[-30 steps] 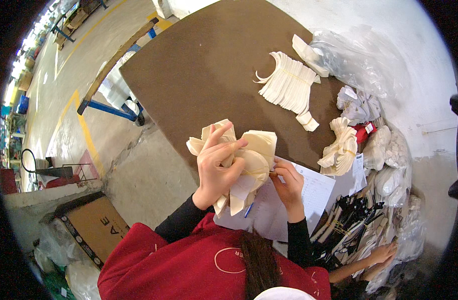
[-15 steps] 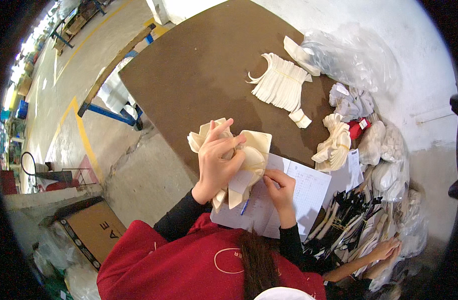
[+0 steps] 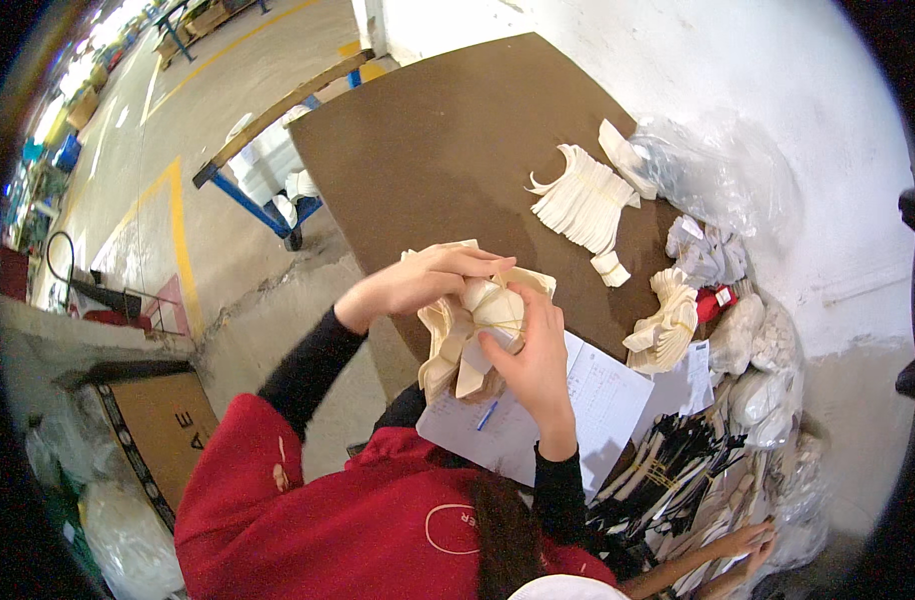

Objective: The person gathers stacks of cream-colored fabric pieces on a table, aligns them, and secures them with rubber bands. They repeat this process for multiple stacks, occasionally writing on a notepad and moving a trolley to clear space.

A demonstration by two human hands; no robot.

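A bundle of cream fabric pieces (image 3: 441, 340) stands over the near edge of the table, its strips fanned and curled. A thin yellowish rubber band (image 3: 513, 326) runs across the bundle, with a white paper slip beside it. My left hand (image 3: 413, 285) arches over the top from the left, fingers bent onto the bundle near the band. My right hand (image 3: 538, 355) grips the right side, thumb in front and fingers partly hidden behind. Below the bundle lie an open notebook (image 3: 608, 400) with handwritten rows and a blue pen (image 3: 487, 415).
More cream bundles lie on the brown table (image 3: 428, 130), one spread bundle (image 3: 583, 200) and one banded bundle (image 3: 668, 320). Plastic bags (image 3: 718, 175) line the wall. Black and white strips (image 3: 658, 470) pile at right, where another person's hands (image 3: 743, 545) reach. A cardboard box (image 3: 163, 420) stands lower left.
My right hand has risen from the notebook side to grip the bundle. My left hand has turned flatter across its top. The whole view has shifted slightly.
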